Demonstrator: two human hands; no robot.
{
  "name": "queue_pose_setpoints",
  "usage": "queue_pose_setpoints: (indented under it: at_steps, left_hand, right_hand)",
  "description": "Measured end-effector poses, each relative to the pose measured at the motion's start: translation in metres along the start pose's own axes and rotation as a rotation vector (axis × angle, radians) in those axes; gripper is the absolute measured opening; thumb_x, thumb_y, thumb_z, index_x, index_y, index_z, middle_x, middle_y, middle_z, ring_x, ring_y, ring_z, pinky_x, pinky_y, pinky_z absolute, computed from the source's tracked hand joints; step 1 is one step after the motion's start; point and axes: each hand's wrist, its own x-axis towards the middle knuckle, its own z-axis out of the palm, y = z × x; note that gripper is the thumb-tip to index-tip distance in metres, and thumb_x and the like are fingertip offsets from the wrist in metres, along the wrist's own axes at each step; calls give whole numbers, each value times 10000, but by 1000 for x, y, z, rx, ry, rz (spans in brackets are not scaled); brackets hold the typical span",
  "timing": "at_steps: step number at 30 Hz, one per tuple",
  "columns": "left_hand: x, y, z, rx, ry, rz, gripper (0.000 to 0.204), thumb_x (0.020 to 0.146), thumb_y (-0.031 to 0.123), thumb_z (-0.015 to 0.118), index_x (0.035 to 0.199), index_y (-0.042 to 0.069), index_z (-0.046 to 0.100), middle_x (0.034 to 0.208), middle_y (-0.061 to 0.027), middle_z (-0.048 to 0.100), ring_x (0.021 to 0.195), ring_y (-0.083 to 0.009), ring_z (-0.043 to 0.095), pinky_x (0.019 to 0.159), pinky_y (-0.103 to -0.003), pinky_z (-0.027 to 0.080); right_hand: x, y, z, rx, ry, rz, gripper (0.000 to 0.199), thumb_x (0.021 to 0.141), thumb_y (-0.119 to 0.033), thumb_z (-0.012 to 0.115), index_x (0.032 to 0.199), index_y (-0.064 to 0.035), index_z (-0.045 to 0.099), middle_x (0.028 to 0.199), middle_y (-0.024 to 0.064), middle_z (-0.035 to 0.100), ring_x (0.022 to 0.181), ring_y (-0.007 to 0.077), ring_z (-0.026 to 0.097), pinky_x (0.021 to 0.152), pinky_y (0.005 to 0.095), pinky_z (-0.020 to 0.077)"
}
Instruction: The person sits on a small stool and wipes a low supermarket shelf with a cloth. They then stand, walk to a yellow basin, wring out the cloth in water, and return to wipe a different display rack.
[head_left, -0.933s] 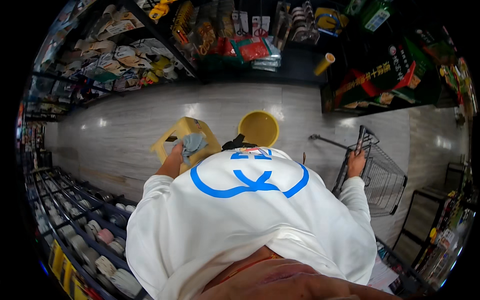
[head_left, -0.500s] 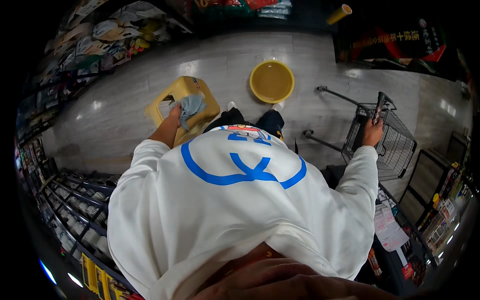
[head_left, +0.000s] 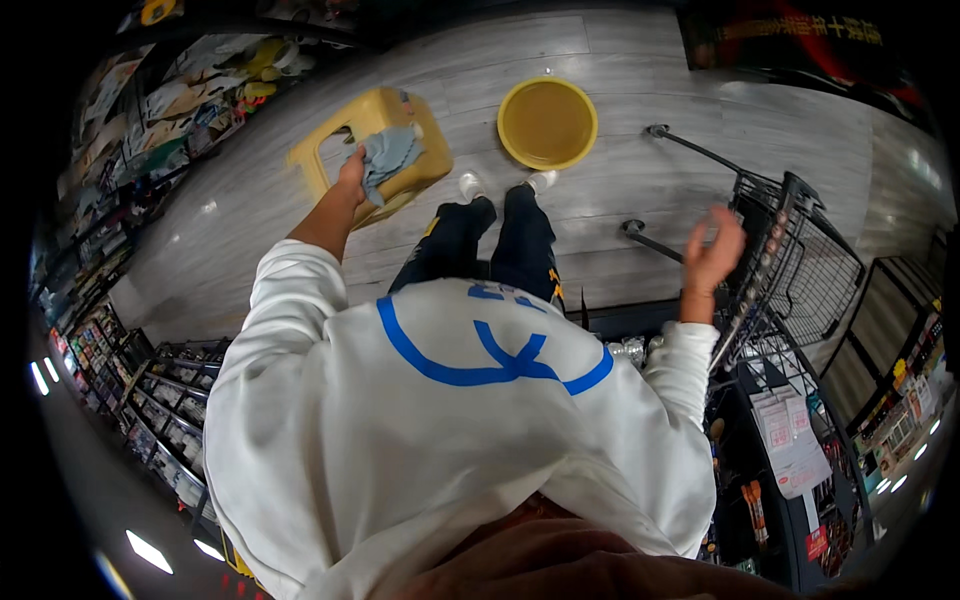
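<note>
Change noted against the frame 0.5 s earlier: the right hand (head_left: 712, 248), then closed on the rim of the wire shopping cart (head_left: 800, 262), has come off it. It now hangs just beside the cart's near edge, fingers spread and holding nothing. The left hand (head_left: 352, 172) has kept its grip on the grey cloth (head_left: 388, 155) and the yellow plastic stool (head_left: 372, 148) across both frames; the stool now sits higher and larger in view.

Position, referenced to the stool: the left hand lies against the stool's near side, fingers closed around the cloth and the stool's edge. The cloth is bunched on the stool's top, touching the fingers and spilling away from them toward the stool's far right corner. Whether the fingers pass through the stool's slot cannot be told.

1 round yellow basin (head_left: 547, 122) stands on the grey plank floor (head_left: 640, 190) just right of the stool, apart from it. 2 white shoes (head_left: 505, 184) stand on the floor between stool and basin, nearer the person. The cart is well to the right of the stool. Stocked shelves (head_left: 150, 130) run to the stool's left.
</note>
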Motion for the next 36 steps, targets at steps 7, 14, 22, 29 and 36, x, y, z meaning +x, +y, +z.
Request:
queue_pose_setpoints:
  at_steps: [7,14,22,29,36]
  left_hand:
    - [101,21,143,-32,-101,1,440,944,359,345,1233,47,462,1218,-123,525,1100,-280,514,975,-395,391]
    - [203,44,228,-113,-294,-42,415,912,369,352,1214,118,485,1230,-72,519,1133,-285,478,962,-415,384]
    - [338,13,178,-82,43,-98,408,864,440,419,1150,176,539,1161,-24,567,1027,-266,532,843,-438,431]
    - [368,5,79,-14,169,-90,452,841,482,431,1179,198,531,1213,-15,541,1143,-242,470,974,-456,345]
    - [394,-24,30,-199,174,-38,542,862,482,394,1296,160,437,1351,-6,418,1245,-229,371,1044,-414,265]
  right_hand:
    - [-56,-102,202,719,-661,135,165,763,-69,589,928,-75,591,944,97,585,752,266,594,658,348,487]
    - [-56,-90,358,670,-894,523,149,755,-129,600,894,-81,625,896,124,614,777,312,601,705,373,483]
    - [-135,-15,540,915,-485,1647,133,783,-61,586,907,-16,611,759,42,618,588,119,582,510,222,461]
    - [-215,8,642,438,-443,1794,369,708,-175,675,1007,22,587,911,147,619,794,242,602,668,310,485]
    - [-214,-9,650,170,-389,1966,604,699,-206,678,1161,95,434,1116,252,534,1006,345,553,848,368,453]
